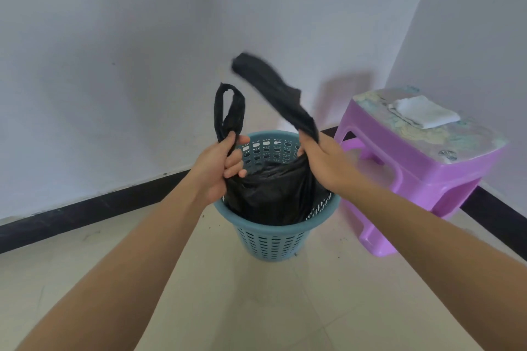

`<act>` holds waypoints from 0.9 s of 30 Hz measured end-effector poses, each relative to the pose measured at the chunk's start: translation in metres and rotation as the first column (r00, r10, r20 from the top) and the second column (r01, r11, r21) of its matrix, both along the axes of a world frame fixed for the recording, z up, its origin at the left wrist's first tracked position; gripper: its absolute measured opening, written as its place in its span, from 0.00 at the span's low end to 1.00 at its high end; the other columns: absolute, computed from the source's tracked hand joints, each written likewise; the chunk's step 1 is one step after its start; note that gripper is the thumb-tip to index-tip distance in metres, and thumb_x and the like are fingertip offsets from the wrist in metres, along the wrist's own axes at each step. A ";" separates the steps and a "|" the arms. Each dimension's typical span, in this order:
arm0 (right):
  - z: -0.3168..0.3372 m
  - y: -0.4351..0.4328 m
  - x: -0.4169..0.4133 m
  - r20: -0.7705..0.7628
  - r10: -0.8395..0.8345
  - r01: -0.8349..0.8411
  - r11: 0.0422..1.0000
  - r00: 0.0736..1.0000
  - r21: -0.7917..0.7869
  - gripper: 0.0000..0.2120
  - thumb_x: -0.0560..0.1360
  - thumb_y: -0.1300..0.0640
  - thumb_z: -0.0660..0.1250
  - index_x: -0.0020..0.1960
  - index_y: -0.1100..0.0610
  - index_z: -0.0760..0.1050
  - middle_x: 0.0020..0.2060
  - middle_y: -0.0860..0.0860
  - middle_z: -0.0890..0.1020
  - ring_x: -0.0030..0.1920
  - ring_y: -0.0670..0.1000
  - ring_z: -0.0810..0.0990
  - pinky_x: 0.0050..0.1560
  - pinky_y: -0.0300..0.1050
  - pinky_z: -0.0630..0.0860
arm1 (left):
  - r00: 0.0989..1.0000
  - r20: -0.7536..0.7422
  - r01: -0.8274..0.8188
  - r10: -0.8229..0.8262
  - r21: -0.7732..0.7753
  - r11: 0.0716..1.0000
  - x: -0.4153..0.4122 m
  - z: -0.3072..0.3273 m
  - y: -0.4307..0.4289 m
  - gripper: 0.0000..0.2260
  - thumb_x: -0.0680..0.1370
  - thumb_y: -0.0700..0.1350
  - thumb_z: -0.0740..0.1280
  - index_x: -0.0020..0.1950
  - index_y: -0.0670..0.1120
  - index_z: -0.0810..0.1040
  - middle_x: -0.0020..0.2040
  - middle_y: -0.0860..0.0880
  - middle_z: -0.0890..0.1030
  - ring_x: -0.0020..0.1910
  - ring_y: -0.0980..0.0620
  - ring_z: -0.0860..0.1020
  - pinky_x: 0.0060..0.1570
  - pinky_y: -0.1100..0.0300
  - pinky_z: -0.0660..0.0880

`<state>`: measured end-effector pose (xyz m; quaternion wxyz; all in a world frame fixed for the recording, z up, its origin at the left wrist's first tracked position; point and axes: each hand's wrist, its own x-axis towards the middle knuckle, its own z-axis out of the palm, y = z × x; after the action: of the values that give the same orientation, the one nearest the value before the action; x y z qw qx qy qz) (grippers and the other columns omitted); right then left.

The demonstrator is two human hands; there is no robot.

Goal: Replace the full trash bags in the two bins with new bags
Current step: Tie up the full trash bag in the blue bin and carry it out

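At the room's corner, on the pale tiled floor (256,308), we find one blue bin (271,245) standing beside a purple stool (422,171). Inside it sits the black trash bag (273,191), its body bulging above the rim but still seated in the bin. The left grip (225,162) is clenched round the base of the left handle loop (228,105), which stands upright above the fist. The right grip (322,159) is closed on the base of the right handle (273,88), which is blurred and slants up and to the left.

Progress, by our judgement: early. The bag mouth is off the rim and gathered at both handles. The handles are not tied, the bag is not lifted out, and no new bag lines the bin. A second bin is not in view, so we cannot report on it. A white folded item (425,111) lies on the stool top; whether it is a fresh bag or a cloth we cannot tell.

Materials: the bag is thin, crinkled, faintly glossy film, its handles bunched narrow. The bin is rigid moulded plastic, round and tapering downward, its wall pierced by rows of slots. The stool is smooth glossy plastic with a flower-printed top. Dark specks lie on the floor round the bin.
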<state>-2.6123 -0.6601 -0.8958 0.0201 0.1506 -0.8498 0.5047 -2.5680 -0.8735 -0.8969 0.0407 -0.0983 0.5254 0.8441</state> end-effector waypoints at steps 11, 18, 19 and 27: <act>0.000 -0.001 0.010 0.066 0.474 -0.401 0.653 0.878 0.643 0.18 0.81 0.42 0.50 0.39 0.50 0.68 0.35 0.51 0.79 0.38 0.53 0.78 0.45 0.54 0.76 | 0.846 -0.095 0.452 -0.524 -0.393 0.801 0.018 -0.001 0.006 0.09 0.75 0.46 0.73 0.53 0.44 0.81 0.28 0.54 0.65 0.28 0.54 0.59 0.33 0.57 0.60; 0.000 0.006 0.001 0.136 0.387 -0.400 0.766 0.912 0.502 0.21 0.80 0.39 0.60 0.47 0.57 0.78 0.41 0.56 0.83 0.44 0.55 0.81 0.53 0.55 0.77 | 0.910 -0.030 0.392 -0.415 -0.273 0.879 0.014 0.004 0.017 0.14 0.80 0.57 0.64 0.42 0.48 0.75 0.27 0.51 0.57 0.24 0.54 0.55 0.27 0.61 0.57; 0.000 0.011 -0.002 0.171 0.363 -0.399 0.791 0.916 0.464 0.22 0.77 0.37 0.63 0.49 0.56 0.79 0.43 0.55 0.84 0.46 0.54 0.81 0.56 0.55 0.77 | 0.910 -0.030 0.395 -0.413 -0.235 0.888 0.014 0.004 0.017 0.15 0.80 0.57 0.64 0.41 0.48 0.74 0.27 0.51 0.60 0.24 0.54 0.56 0.27 0.61 0.58; 0.030 0.014 0.000 0.437 0.295 -0.251 0.955 0.849 -0.158 0.55 0.61 0.21 0.67 0.78 0.36 0.44 0.75 0.46 0.66 0.72 0.49 0.68 0.73 0.59 0.64 | 0.886 -0.018 0.449 -0.464 -0.224 0.865 0.017 0.004 0.011 0.17 0.80 0.59 0.64 0.41 0.47 0.72 0.28 0.50 0.66 0.26 0.52 0.60 0.31 0.60 0.63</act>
<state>-2.6121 -0.6465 -0.8657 -0.2446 0.1461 -0.7755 0.5634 -2.5511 -0.8622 -0.8926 0.2097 0.0550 0.6223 0.7522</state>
